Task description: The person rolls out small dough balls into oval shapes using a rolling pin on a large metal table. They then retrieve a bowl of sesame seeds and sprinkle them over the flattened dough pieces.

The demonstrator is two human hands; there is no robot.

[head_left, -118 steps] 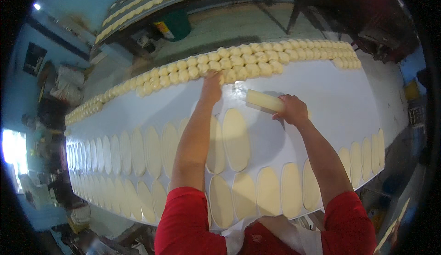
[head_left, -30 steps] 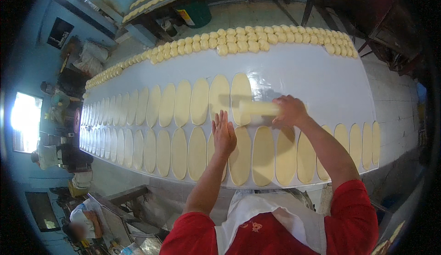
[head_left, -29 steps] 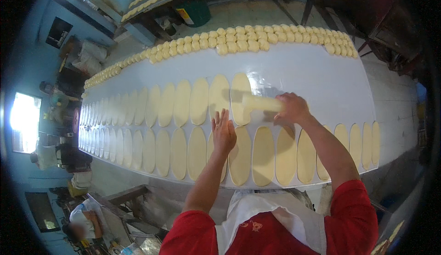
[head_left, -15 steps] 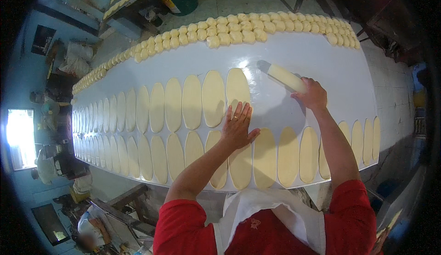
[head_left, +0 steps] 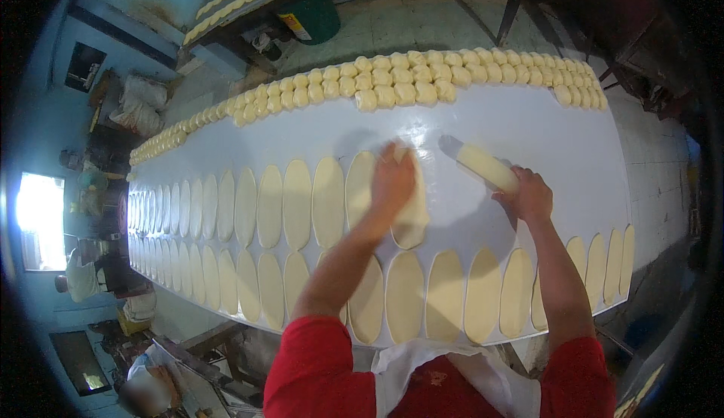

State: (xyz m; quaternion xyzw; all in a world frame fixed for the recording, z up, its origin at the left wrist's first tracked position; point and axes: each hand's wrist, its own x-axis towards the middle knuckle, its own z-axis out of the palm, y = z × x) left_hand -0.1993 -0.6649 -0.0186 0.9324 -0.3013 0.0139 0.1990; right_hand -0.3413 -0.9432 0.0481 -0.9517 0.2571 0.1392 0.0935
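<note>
My right hand (head_left: 530, 194) is closed around the near end of a pale rolling pin (head_left: 486, 169), whose dark far end points up and left over the bare tabletop. My left hand (head_left: 394, 184) is blurred. Its fingers are bent in at the far end of a flattened oval of dough (head_left: 409, 231), and a bit of pale dough shows at the fingertips. The hand and wrist hide much of this oval. Two rows of similar dough ovals (head_left: 297, 205) run leftward along the white table (head_left: 302, 135), and the near row (head_left: 445, 293) continues rightward past my arms.
Several rows of rounded dough pieces (head_left: 403, 75) line the table's far edge. Beyond stand another table with dough strips (head_left: 260, 0) and a green bin (head_left: 317, 20). A person (head_left: 151, 391) is at the lower left, near a wooden frame (head_left: 207, 361).
My left hand has gone from lying spread on the oval's near part to its far end, with fingers bent in. The right hand still holds the rolling pin. The whole view has shifted slightly.
</note>
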